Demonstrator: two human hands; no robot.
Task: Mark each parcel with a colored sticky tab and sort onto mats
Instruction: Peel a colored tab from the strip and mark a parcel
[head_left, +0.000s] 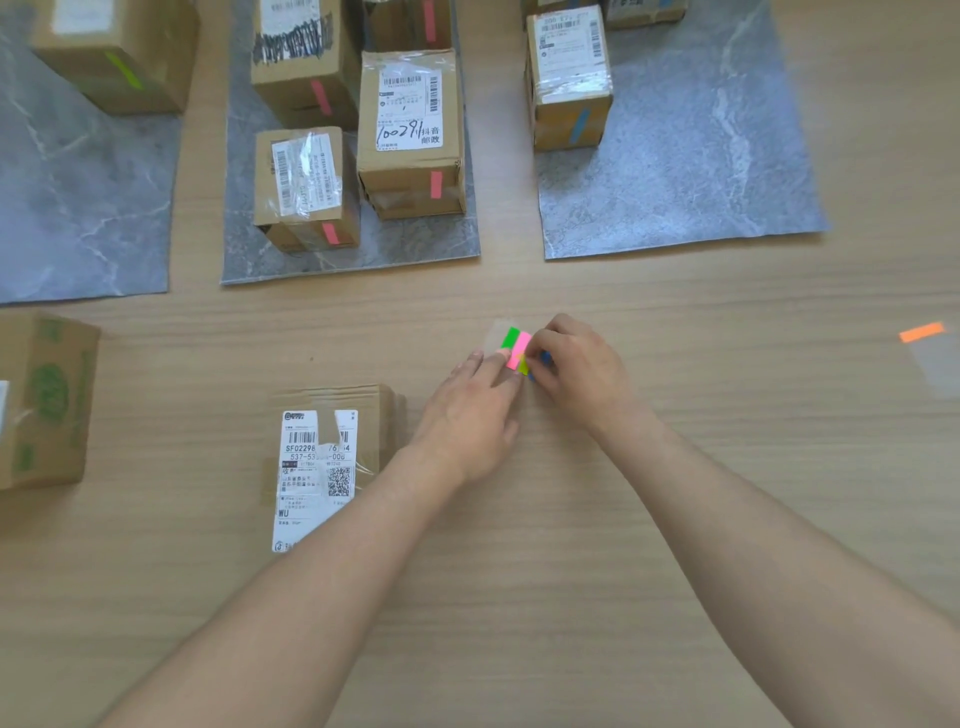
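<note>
Neon sticky tabs (511, 339) lie on the tabletop (571, 545) at centre frame. I log the left hand (467, 421) pressing them down with straight fingers; the right hand (582, 369) pinches their right edge. A cardboard parcel (332, 457) sits just left of the left hand, lower centre.

A pale beige wood-grain laminate surface (545, 571) fills the whole view, from the near edge to the far edge and out to both left and right. Its fine, darker streaks run from left to right. Whether it is a table top or a floor cannot be told. The light is soft and even; shadows on the wood are faint, short and blurred at their edges.
</note>
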